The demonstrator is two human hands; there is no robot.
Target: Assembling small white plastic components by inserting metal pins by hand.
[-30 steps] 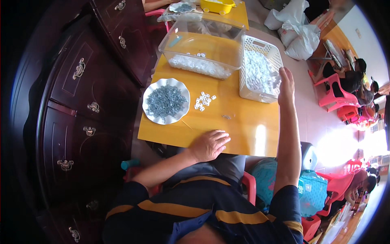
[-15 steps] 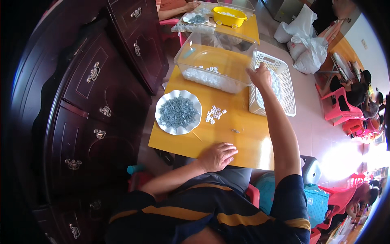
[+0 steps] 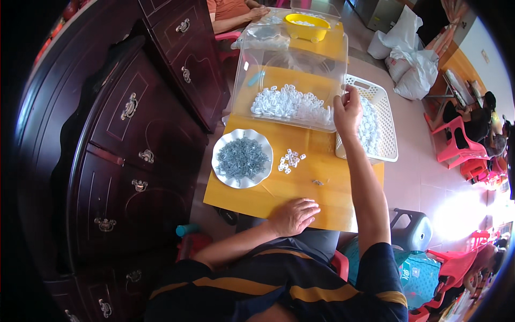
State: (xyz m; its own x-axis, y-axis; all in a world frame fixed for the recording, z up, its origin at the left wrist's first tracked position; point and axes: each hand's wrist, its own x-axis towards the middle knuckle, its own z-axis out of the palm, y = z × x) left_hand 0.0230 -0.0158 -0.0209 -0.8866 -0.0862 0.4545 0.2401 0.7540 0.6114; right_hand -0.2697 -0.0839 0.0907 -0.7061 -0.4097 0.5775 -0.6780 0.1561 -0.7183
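Observation:
My right hand [image 3: 347, 112] has its fingers closed around the right edge of a clear plastic box [image 3: 289, 126]. The box is tilted toward me, and small white plastic pieces [image 3: 289, 102] lie heaped along its near side. At the table's front edge my left hand [image 3: 295, 217] rests flat, fingers stretched out, holding nothing. Between the hands and the box is a loose cluster of white two-holed pieces [image 3: 291, 160], with a few tiny metal bits [image 3: 318, 182] closer to me. A white scalloped plate [image 3: 241, 184] at the left is piled with thin grey metal parts [image 3: 241, 156].
A white perforated basket [image 3: 386, 118] with more white pieces stands right of the box. Behind are a yellow tub [image 3: 307, 28] and another person's arm [image 3: 230, 24]. Dark drawers [image 3: 155, 107] flank the table [image 3: 252, 198] on the left. White sacks [image 3: 410, 70] stand on the floor.
The box has tipped toward me, and its white pieces now show heaped along the near side. My right hand has come nearer along its right edge. My left hand stays on the table edge.

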